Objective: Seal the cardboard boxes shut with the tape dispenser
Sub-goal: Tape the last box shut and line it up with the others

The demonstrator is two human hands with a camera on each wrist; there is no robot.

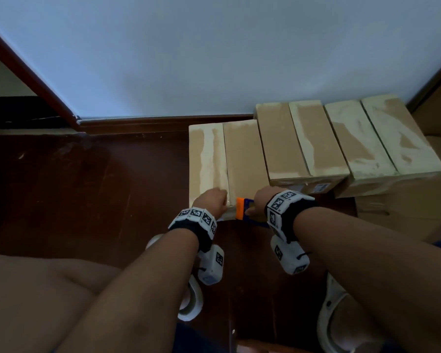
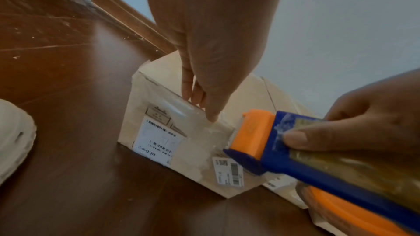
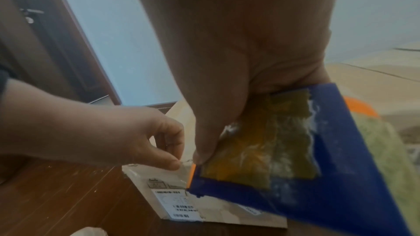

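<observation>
The nearest cardboard box [image 1: 242,159] lies on the floor, its centre seam running away from me. At its near top edge my left hand [image 1: 220,200] pinches a strip of clear tape [image 2: 200,123] that runs down the labelled front face [image 2: 159,137]. The thumb [image 2: 212,116] presses on the tape. My right hand [image 1: 255,206] grips the blue and orange tape dispenser [image 1: 243,208] just right of the left hand. Its orange end [image 2: 254,132] meets the box's front corner, with the tape stretched between it and my left hand [image 3: 176,159]. The tape roll [image 3: 390,143] is partly hidden by my right hand [image 3: 204,150].
Two more closed boxes [image 1: 301,141] [image 1: 382,136] stand to the right against the wall, on other cardboard. A spare tape roll [image 1: 191,299] and a white shoe [image 1: 339,322] lie on the dark wood floor near my knees. A door frame [image 1: 36,77] rises at the left.
</observation>
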